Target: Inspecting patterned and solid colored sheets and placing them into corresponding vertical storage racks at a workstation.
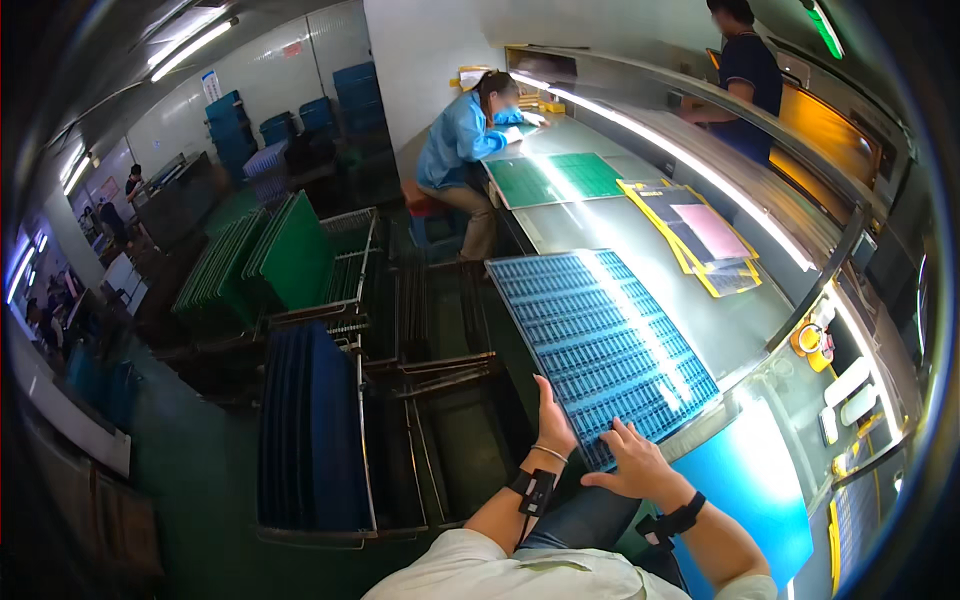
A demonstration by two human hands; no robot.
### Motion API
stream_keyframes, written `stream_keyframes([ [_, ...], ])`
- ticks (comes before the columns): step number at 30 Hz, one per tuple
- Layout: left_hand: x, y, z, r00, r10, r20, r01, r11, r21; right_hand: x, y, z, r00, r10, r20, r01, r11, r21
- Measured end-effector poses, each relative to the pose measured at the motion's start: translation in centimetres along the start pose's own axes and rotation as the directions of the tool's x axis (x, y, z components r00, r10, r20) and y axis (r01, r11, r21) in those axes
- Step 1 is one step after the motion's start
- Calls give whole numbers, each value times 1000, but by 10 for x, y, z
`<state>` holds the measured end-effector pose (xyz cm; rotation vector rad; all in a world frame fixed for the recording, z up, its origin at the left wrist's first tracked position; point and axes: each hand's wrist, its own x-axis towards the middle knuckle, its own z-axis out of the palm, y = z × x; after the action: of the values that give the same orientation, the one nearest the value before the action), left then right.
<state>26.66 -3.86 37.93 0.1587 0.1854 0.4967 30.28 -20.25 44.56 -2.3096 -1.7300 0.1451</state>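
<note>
One blue board meets the left hand (I cannot tell its grip) and the right hand, fingers spread on it.

Fisheye view from the head, looking down and forward, patterned blue panel near

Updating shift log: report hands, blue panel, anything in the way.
Left hand at left edge of blue panel. Right hand spread over near end. No obstruction visible.
</note>
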Motion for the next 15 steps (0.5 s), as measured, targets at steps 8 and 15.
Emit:
stream_keyframes([
  [8,1,-13,-18,1000,-9,20,10,998,-55,19,-3,33,983,182,20,-181,982,-62],
  [15,30,5,-51,986,-77,-150,91,992,88,25,14,-31,957,149,-249,-125,986,108],
])
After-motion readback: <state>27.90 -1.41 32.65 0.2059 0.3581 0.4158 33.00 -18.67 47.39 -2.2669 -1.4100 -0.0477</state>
